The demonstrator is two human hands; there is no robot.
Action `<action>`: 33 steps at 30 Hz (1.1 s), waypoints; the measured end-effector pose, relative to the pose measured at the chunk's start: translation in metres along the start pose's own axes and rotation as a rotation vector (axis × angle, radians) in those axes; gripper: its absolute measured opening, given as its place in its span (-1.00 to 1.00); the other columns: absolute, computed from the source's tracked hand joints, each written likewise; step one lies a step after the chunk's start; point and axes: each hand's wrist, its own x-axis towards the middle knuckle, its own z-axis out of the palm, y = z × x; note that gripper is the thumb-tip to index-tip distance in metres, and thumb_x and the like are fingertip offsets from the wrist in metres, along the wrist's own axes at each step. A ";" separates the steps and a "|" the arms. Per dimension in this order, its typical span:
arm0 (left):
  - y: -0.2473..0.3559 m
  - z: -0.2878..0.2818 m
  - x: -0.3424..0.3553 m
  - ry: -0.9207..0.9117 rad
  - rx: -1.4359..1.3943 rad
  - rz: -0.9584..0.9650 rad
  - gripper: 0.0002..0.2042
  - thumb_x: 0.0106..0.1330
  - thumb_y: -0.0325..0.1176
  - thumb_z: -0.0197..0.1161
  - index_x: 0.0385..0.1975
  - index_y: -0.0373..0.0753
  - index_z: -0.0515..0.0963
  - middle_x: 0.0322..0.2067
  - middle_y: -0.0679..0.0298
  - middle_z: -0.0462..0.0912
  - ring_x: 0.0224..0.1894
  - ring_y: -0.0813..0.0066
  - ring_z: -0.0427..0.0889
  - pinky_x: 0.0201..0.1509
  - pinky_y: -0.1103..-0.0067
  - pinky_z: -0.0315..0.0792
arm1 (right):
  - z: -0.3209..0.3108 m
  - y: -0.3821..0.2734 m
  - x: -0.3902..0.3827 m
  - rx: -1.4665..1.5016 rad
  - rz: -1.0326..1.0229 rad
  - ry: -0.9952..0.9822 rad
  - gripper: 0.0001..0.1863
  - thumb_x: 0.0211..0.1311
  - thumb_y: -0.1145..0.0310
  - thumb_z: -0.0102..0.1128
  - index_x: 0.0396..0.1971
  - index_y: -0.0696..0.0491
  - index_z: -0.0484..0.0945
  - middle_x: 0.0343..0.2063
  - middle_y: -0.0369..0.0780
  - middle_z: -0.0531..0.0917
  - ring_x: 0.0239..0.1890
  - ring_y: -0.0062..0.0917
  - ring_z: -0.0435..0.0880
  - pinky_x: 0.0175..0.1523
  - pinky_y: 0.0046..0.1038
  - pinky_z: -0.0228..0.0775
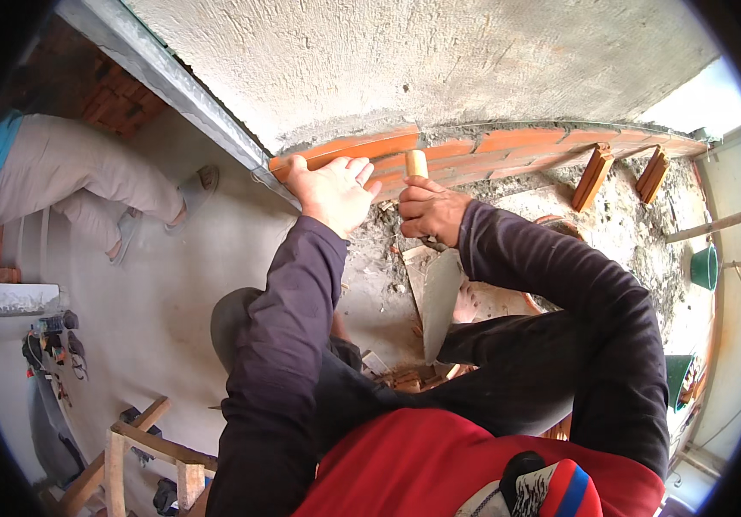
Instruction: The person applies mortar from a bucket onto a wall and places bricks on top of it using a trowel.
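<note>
A trowel is in my right hand (436,211), its fingers wrapped round the wooden handle (416,162). The handle's end points up towards the wall, and the broad metal blade (441,297) hangs below the fist. My left hand (336,191) is open, fingers apart, against the near face of an orange brick (362,148) at the left end of a low brick course. Whether the palm presses on that brick, I cannot tell. More orange bricks (508,140) run right along the foot of the rough grey wall (439,60), with a thin string along their top.
Two bricks (592,177) stand on the mortar-strewn surface at right, near green buckets (704,268). At left a person's legs (86,164) extend across the floor. A wooden trestle (151,444) stands lower left. A metal-edged post (189,95) borders the wall.
</note>
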 end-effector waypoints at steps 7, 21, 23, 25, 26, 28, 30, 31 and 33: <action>0.003 -0.009 -0.001 -0.026 -0.054 0.014 -0.01 0.23 0.46 -0.59 0.41 -0.32 -0.45 0.47 0.00 -0.39 0.52 0.21 -0.37 0.48 0.22 -0.42 | 0.018 0.000 0.029 0.046 -0.101 0.001 -0.75 -0.07 0.36 0.11 -0.32 -0.07 0.64 -0.28 -0.37 0.54 0.09 -0.42 0.44 0.45 -0.21 -0.02; 0.000 -0.010 0.003 -0.053 -0.001 0.044 0.00 0.24 0.46 -0.56 0.41 -0.33 -0.44 0.47 0.00 -0.33 0.52 0.20 -0.35 0.45 0.18 -0.43 | 0.021 0.016 0.029 0.041 -0.087 0.004 -0.80 -0.07 0.33 0.11 -0.38 -0.08 0.62 -0.29 -0.42 0.53 0.08 -0.51 0.43 0.45 -0.23 -0.02; 0.000 -0.008 0.002 -0.032 0.002 0.055 0.00 0.24 0.46 -0.55 0.41 -0.32 -0.44 0.47 0.00 -0.32 0.52 0.20 -0.34 0.45 0.18 -0.42 | 0.019 0.013 0.030 0.055 -0.092 0.042 -0.81 -0.06 0.33 0.10 -0.39 -0.08 0.61 -0.29 -0.42 0.53 0.08 -0.51 0.43 0.45 -0.22 -0.01; 0.001 -0.011 0.003 -0.040 -0.004 0.050 -0.01 0.24 0.46 -0.55 0.42 -0.31 -0.44 0.47 0.00 -0.30 0.52 0.20 -0.34 0.44 0.16 -0.38 | 0.018 0.007 0.030 0.090 -0.095 -0.003 -0.80 -0.05 0.32 0.09 -0.38 -0.08 0.62 -0.29 -0.42 0.53 0.09 -0.52 0.43 0.45 -0.21 -0.02; 0.002 -0.012 0.003 -0.043 -0.007 0.049 -0.01 0.24 0.46 -0.55 0.42 -0.31 -0.45 0.47 0.00 -0.30 0.52 0.19 -0.33 0.44 0.16 -0.36 | 0.017 0.005 0.031 0.108 -0.098 -0.026 -0.80 -0.04 0.32 0.08 -0.37 -0.08 0.62 -0.29 -0.42 0.53 0.10 -0.52 0.42 0.46 -0.20 -0.02; 0.002 -0.014 0.005 -0.060 0.003 0.056 -0.01 0.24 0.45 -0.55 0.42 -0.31 -0.44 0.47 -0.02 -0.29 0.52 0.19 -0.33 0.43 0.14 -0.35 | 0.018 0.017 0.030 0.081 -0.088 -0.038 -0.80 -0.04 0.32 0.08 -0.37 -0.07 0.62 -0.29 -0.41 0.53 0.09 -0.51 0.42 0.45 -0.19 -0.01; -0.001 -0.015 0.006 -0.067 0.002 0.049 -0.01 0.25 0.45 -0.55 0.42 -0.32 -0.44 0.47 -0.03 -0.28 0.52 0.17 -0.32 0.43 0.14 -0.34 | 0.024 0.020 0.026 0.066 -0.087 -0.005 -0.79 -0.05 0.31 0.09 -0.37 -0.06 0.61 -0.30 -0.40 0.53 0.09 -0.50 0.42 0.44 -0.18 0.01; 0.000 -0.016 0.006 -0.063 -0.001 0.052 -0.01 0.25 0.45 -0.55 0.42 -0.32 -0.44 0.47 -0.03 -0.28 0.52 0.17 -0.32 0.43 0.13 -0.34 | 0.021 0.019 0.027 0.083 -0.084 -0.005 -0.79 -0.05 0.31 0.09 -0.37 -0.06 0.61 -0.30 -0.40 0.53 0.09 -0.49 0.43 0.44 -0.18 0.01; 0.002 -0.017 0.005 -0.050 -0.008 0.054 -0.01 0.25 0.46 -0.54 0.41 -0.32 -0.44 0.46 -0.04 -0.28 0.51 0.15 -0.31 0.43 0.13 -0.33 | 0.016 0.013 0.027 0.116 -0.078 -0.006 -0.79 -0.05 0.31 0.09 -0.37 -0.05 0.61 -0.31 -0.40 0.53 0.08 -0.49 0.43 0.43 -0.18 0.02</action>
